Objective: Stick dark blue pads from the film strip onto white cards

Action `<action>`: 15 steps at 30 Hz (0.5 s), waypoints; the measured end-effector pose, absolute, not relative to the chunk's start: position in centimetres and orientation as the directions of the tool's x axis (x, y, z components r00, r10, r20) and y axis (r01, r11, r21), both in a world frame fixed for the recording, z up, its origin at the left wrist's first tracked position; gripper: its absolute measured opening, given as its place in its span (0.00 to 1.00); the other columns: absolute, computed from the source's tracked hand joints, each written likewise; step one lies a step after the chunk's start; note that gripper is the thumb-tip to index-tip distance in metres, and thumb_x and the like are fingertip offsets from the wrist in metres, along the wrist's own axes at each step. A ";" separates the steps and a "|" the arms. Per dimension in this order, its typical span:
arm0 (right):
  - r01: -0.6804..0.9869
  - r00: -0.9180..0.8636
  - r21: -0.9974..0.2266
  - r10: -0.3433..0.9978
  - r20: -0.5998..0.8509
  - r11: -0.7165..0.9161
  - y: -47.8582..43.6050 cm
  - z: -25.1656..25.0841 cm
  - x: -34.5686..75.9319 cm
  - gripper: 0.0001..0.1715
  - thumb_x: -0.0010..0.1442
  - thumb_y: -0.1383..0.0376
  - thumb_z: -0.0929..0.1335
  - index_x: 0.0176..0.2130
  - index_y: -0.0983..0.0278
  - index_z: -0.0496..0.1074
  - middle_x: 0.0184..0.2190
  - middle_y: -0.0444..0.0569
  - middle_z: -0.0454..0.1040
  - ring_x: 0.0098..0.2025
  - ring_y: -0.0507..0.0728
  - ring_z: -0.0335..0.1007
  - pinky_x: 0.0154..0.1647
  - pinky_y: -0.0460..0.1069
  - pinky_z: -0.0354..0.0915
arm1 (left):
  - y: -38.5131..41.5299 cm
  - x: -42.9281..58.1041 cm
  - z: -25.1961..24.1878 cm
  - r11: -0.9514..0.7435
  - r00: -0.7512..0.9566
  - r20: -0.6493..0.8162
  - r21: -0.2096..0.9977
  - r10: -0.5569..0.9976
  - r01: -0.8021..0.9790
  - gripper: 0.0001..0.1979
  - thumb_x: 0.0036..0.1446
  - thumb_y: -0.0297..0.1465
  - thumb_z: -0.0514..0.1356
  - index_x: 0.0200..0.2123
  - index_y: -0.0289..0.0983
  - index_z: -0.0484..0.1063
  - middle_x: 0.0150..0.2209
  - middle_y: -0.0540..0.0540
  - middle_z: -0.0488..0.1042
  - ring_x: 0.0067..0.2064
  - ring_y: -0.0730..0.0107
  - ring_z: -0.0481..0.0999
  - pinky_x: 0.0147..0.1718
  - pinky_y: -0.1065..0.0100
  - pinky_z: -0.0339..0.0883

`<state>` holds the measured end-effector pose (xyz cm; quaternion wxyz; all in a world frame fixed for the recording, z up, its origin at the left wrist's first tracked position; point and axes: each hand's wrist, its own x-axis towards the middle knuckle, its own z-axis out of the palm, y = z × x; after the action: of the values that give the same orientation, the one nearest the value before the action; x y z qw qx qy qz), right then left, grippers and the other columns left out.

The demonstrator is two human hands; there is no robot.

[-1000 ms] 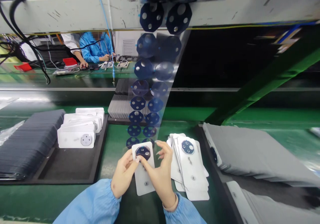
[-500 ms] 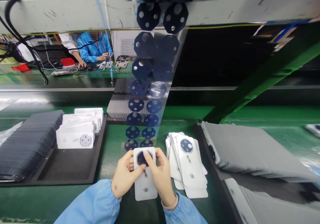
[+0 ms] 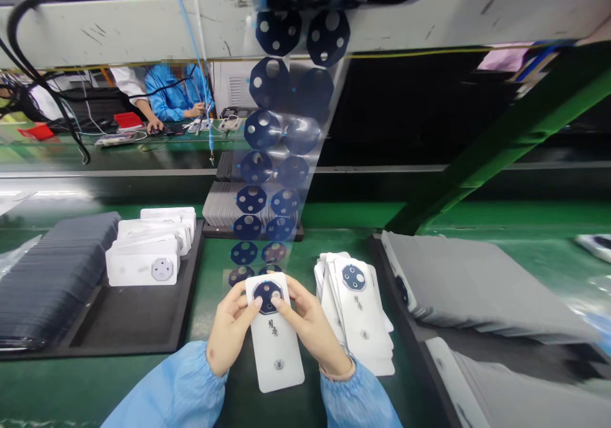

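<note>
Between my hands is a white phone back cover [image 3: 277, 358] with dark lettering and a small round emblem. A dark blue octagonal film [image 3: 268, 297] with round holes lies over its camera area. My left hand [image 3: 230, 326] grips the cover's left edge, thumb pressed at the film's side. My right hand [image 3: 310, 326] grips the right edge, its thumb on the film's right part. The fingers behind the cover are hidden. Just beyond hangs a clear strip [image 3: 286, 237] carrying two columns of blue octagonal films. A fanned stack of white back covers [image 3: 365, 320] lies to the right.
At left, a black tray [image 3: 128, 320] holds white covers [image 3: 143, 262] and a dark row of thin sheets [image 3: 57, 275]. Grey-wrapped panels [image 3: 477, 282] fill a right-hand tray. A green post [image 3: 501, 135] slants at right. Across the bench sits a person in blue [image 3: 176, 91].
The cover has tilted, its lower end swinging right and towards me. My right thumb has shifted lower and both thumbs have spread apart, baring more of the blue film.
</note>
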<state>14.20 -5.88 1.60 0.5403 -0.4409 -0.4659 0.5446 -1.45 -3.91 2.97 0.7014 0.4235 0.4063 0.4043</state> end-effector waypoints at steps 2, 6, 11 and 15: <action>-0.174 -0.013 -0.984 0.999 0.038 0.035 -5.9 1.7 14.1 0.24 0.59 0.61 0.70 0.55 0.58 0.68 0.54 0.50 0.72 0.55 0.61 0.68 0.57 0.57 0.61 | -3.9 -1.5 2.7 0.314 0.349 -0.227 0.924 0.909 -0.217 0.20 0.59 0.37 0.62 0.51 0.34 0.66 0.37 0.42 0.81 0.37 0.61 0.80 0.35 0.68 0.72; -0.137 0.115 -0.991 0.993 -0.022 -0.006 -5.8 1.6 13.5 0.19 0.54 0.59 0.73 0.45 0.62 0.72 0.41 0.49 0.79 0.44 0.60 0.74 0.46 0.54 0.68 | -4.1 -1.4 2.5 0.310 0.372 -0.220 0.929 0.902 -0.203 0.24 0.61 0.38 0.60 0.56 0.34 0.64 0.40 0.40 0.80 0.40 0.58 0.79 0.34 0.68 0.71; -0.092 0.252 -0.995 0.965 -0.068 -0.046 -5.7 1.2 13.0 0.16 0.54 0.55 0.73 0.37 0.63 0.71 0.32 0.47 0.76 0.36 0.58 0.73 0.39 0.52 0.68 | -4.3 -1.1 2.6 0.277 0.458 -0.183 0.949 0.870 -0.148 0.24 0.63 0.39 0.57 0.59 0.36 0.61 0.46 0.40 0.78 0.48 0.54 0.76 0.42 0.64 0.70; -0.143 0.256 -0.989 0.964 -0.073 -0.037 -5.8 1.0 13.2 0.15 0.59 0.54 0.69 0.37 0.63 0.71 0.33 0.47 0.75 0.38 0.57 0.72 0.40 0.51 0.67 | -4.4 -1.1 2.6 0.233 0.503 -0.148 0.966 0.852 -0.110 0.25 0.64 0.40 0.55 0.61 0.37 0.58 0.46 0.41 0.78 0.49 0.55 0.76 0.41 0.65 0.70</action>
<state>13.17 -5.78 1.01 0.5802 -0.5398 -0.3804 0.4768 -1.07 -4.43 2.60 0.6975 0.5146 0.3605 0.3447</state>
